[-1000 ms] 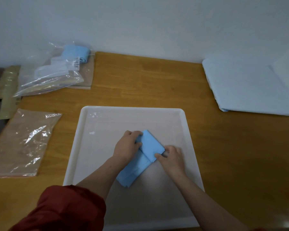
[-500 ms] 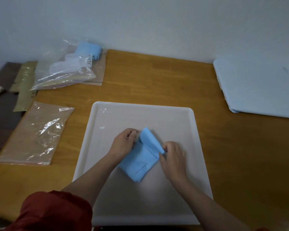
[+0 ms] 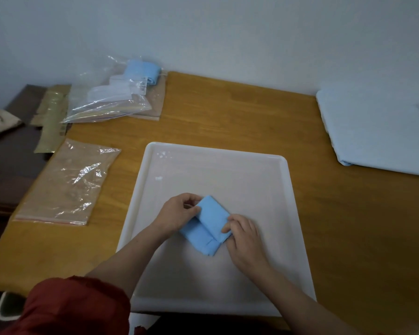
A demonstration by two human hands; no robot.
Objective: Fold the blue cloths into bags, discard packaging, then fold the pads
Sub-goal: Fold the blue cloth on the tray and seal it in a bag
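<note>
Wooden table (image 3: 228,112), white tray (image 3: 218,155) | blue cloth (image 3: 209,226) lies between both hands | left hand (image 3: 177,213) pinches its far-left edge | right hand (image 3: 244,234) apparently pinches the right corner | soft, light, springs open; hold folded edges.

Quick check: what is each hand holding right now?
Left hand: pinches the left edge of the folded blue cloth.
Right hand: pinches the same cloth's right corner.

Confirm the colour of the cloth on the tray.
The cloth is plain light blue; head view.
</note>
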